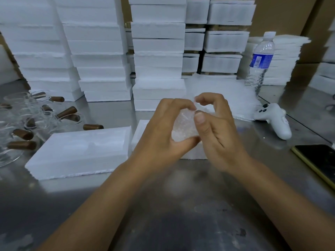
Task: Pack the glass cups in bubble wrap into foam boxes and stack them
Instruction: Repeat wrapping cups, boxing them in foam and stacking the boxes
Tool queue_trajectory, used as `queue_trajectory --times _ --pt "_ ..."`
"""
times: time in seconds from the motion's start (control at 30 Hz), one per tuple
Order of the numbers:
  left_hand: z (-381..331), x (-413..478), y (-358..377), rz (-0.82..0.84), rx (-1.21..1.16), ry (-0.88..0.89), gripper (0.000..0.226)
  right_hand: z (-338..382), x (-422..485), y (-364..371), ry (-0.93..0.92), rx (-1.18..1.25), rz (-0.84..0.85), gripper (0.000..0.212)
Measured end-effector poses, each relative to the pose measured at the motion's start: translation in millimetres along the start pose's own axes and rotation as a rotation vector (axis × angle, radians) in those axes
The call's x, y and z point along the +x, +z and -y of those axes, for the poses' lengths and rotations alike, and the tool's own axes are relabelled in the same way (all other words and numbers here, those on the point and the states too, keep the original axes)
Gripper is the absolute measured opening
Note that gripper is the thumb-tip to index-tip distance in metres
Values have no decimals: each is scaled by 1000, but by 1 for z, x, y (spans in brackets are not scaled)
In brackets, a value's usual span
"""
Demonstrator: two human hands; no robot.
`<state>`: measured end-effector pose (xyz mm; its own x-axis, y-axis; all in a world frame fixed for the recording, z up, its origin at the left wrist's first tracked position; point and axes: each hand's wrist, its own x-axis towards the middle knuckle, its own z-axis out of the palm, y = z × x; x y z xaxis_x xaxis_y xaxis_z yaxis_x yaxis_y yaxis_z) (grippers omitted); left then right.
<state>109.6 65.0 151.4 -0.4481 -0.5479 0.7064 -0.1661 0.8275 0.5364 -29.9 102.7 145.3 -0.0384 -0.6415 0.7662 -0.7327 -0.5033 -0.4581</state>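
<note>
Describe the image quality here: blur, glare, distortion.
Head view: wide-angle bending tilts the white foam box stacks outward; soft glare on the grey metal table; both hands, left and right, slightly motion-blurred around the bubble-wrapped glass cup.

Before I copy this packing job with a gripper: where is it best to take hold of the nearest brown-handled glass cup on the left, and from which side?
Probably by the brown handle, coming from above. That glass cup lies among other cups, its clear wall hard to see and likely slippery. The handle is opaque and narrow, and lies roughly level on top with free room either side. Both hands are busy with the bubble-wrapped cup.
</note>
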Motion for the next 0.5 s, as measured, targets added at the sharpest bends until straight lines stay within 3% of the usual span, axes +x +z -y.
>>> queue_trajectory --times 0.2,0.33,0.5 --pt "10 5 -8 -120 27 -151 37 -3 4 -6 80 15 -197 36" --pt "17 5 -12 -142 -121 -248 39 -8 5 -6 314 182 -119 23" --pt "22 8 -18 -97 -247 -269 35 -14 9 -6 450 375 -101 6"
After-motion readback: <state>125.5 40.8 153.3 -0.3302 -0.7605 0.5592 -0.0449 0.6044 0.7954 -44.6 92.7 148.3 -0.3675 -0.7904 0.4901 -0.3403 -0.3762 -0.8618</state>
